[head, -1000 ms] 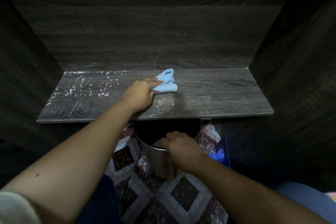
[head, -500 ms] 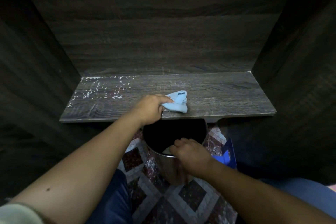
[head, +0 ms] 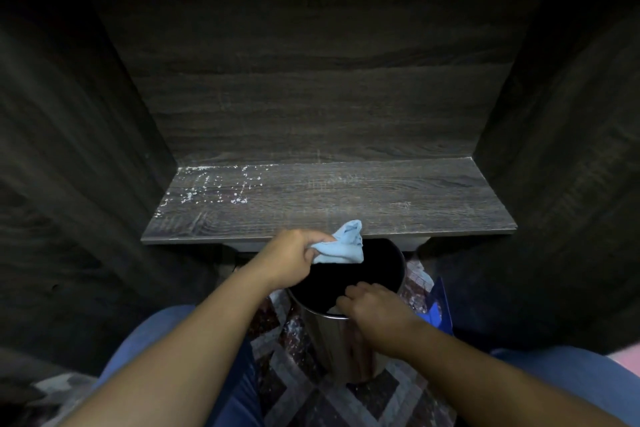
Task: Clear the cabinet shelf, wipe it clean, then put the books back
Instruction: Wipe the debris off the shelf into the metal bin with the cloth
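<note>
The dark wood cabinet shelf [head: 381, 198] holds no books, and white crumbs [head: 214, 191] are scattered over its left part. My left hand [head: 294, 258] grips a bunched light blue cloth [head: 343, 244] just past the shelf's front edge, above the open mouth of a shiny metal bin [head: 332, 347]. My right hand [head: 374, 308] has its fingers curled over the bin's near rim, holding the bin below the shelf edge. No books are in view.
The cabinet's dark side walls [head: 86, 166] close in left and right, with the back panel [head: 311, 87] behind the shelf. A blue object [head: 438, 312] stands on the patterned tile floor [head: 301, 399] right of the bin. My knees in blue trousers [head: 149, 333] flank the bin.
My left hand has dragged the cloth from the middle of the shelf forward over its front edge, ending above the bin. The crumbs in front of the cloth are gone. My right hand stays on the bin rim.
</note>
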`<state>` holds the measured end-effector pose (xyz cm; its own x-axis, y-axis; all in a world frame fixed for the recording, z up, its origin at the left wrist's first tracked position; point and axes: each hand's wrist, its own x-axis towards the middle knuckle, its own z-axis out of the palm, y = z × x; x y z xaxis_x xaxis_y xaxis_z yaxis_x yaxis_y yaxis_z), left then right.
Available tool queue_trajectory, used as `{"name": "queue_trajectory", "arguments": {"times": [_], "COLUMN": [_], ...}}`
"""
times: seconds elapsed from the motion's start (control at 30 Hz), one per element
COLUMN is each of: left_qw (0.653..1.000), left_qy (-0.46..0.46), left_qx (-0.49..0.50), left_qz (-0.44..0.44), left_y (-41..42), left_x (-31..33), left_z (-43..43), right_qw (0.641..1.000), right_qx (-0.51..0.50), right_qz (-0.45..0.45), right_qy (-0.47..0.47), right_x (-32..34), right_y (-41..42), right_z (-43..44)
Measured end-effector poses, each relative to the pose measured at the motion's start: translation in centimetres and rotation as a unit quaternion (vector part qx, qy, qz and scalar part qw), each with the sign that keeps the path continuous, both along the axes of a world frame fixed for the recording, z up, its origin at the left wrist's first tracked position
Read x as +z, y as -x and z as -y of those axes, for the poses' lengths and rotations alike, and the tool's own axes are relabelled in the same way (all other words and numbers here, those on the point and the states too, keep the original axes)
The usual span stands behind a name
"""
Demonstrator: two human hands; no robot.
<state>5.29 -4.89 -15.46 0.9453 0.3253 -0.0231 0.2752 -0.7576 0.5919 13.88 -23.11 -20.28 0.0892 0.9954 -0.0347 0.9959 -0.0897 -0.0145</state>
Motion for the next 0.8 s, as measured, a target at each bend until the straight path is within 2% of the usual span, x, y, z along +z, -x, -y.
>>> {"name": "queue_trajectory", "arguments": {"times": [0.1, 0.23, 0.33, 0.47, 0.53, 0.63, 0.73, 0.8], "left_qw": [0.997, 0.979, 0.978, 0.988, 0.994, 0.989, 0.979, 0.975], "left_qy": [0.005, -0.055, -0.084, -0.046, -0.001, 0.132, 0.19, 0.167], "left_qx": [0.025, 0.079, 0.107, 0.121, 0.109, 0.064, 0.073, 0.121], "left_qz": [0.078, 0.178, 0.156, 0.081, 0.029, -0.026, 0.015, 0.082], "left_y": [0.6, -0.8, -1.0, -0.4, -0.3, 0.8, 2.0, 2.3], "left_x": [-0.3, -0.3, -0.9, -1.1, -0.2, 1.0, 1.2, 1.1], "left_z": [0.1, -1.0, -2.2, -2.8, -3.5, -4.7, -5.5, -6.3], "right_qw": [1.0, 1.0, 0.999, 0.999, 0.999, 0.998, 0.997, 0.997], "right_qx": [0.008, 0.005, 0.006, 0.01, 0.017, 0.024, 0.034, 0.046], "right_qz": [-0.013, -0.025, -0.028, -0.048, -0.047, -0.052, -0.065, -0.064], "right_qy": [-0.006, 0.014, 0.039, 0.021, 0.016, 0.029, 0.024, 0.013], "right_x": [0.2, 1.2, 1.3, 1.0, 0.7, 0.3, 0.1, 0.3], "right_y": [0.0, 0.5, 0.4, 0.2, 0.0, 0.2, 0.6, 0.9], "right_z": [-0.4, -1.8, -3.0, -4.1, -4.5, -5.3, -5.9, -6.5]}}
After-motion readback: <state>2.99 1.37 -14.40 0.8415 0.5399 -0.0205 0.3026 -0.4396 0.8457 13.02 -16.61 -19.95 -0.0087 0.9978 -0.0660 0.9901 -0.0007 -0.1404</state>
